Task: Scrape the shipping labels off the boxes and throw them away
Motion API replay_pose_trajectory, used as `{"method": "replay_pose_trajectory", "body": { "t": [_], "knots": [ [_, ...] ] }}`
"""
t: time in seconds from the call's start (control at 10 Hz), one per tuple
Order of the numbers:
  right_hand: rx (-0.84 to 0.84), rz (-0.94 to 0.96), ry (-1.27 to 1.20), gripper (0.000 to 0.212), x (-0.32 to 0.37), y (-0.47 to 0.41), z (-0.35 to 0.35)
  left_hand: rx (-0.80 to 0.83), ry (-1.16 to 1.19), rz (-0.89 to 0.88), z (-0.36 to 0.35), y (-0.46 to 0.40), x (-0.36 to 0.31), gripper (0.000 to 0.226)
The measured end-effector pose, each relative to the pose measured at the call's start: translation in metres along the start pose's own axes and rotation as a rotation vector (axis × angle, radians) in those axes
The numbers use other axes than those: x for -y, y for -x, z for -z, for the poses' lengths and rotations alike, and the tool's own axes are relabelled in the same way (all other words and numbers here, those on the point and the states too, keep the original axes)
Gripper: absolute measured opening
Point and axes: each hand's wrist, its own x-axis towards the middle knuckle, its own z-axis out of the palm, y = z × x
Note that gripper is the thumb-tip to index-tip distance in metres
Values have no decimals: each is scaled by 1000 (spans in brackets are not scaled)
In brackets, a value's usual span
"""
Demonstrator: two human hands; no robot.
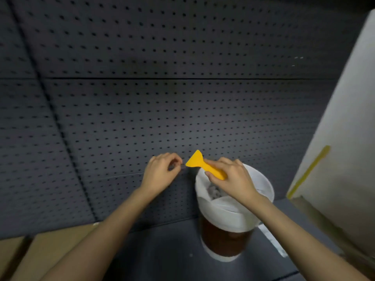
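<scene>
My right hand [231, 179] grips the handle of a yellow plastic scraper [199, 162], its flat blade pointing up and left above the bin. My left hand [162, 171] is just left of the blade with finger and thumb pinched together right at the blade's edge; what they pinch is too small and blurred to make out. Below both hands stands a small brown bin [225, 238] lined with a white bag [261, 185], with crumpled grey scraps inside. A tall cardboard box [332, 159] with a yellow tape strip stands at the right.
A dark pegboard wall [142, 98] fills the background behind the hands. Another flat cardboard box [46, 252] lies at the lower left. The bin stands on a dark surface [162, 250], and a white strip [274, 240] lies beside it on the right.
</scene>
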Motion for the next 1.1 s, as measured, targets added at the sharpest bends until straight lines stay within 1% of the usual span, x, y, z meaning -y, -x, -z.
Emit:
{"method": "replay_pose_trajectory", "body": {
  "t": [0.2, 0.3, 0.4, 0.5, 0.6, 0.7, 0.8, 1.0, 1.1],
  "knots": [
    [25, 144, -107, 47, 84, -18, -62, -81, -101, 179, 71, 65, 67, 17],
    [73, 158, -142, 44, 119, -13, -102, -73, -107, 272, 95, 101, 98, 15],
    [163, 108, -133, 34, 143, 2, -147, -28, -120, 355, 113, 138, 128, 12],
    [334, -15, -106, 32, 156, 24, -193, 31, -125, 407, 125, 171, 158, 12],
    [508, -190, -114, 34, 162, 49, -228, 101, -94, 411, 126, 197, 184, 12],
    [582, -310, -121, 33, 166, 78, -253, 168, -66, 425, 115, 217, 205, 14],
    [632, -368, -103, 35, 164, 104, -274, 228, -19, 454, 94, 237, 218, 15],
    [659, -422, -108, 37, 152, 137, -296, 240, 88, 505, 66, 265, 220, 12],
    [675, -435, -97, 37, 143, 151, -305, 220, 92, 505, 63, 271, 220, 12]
  ]
}}
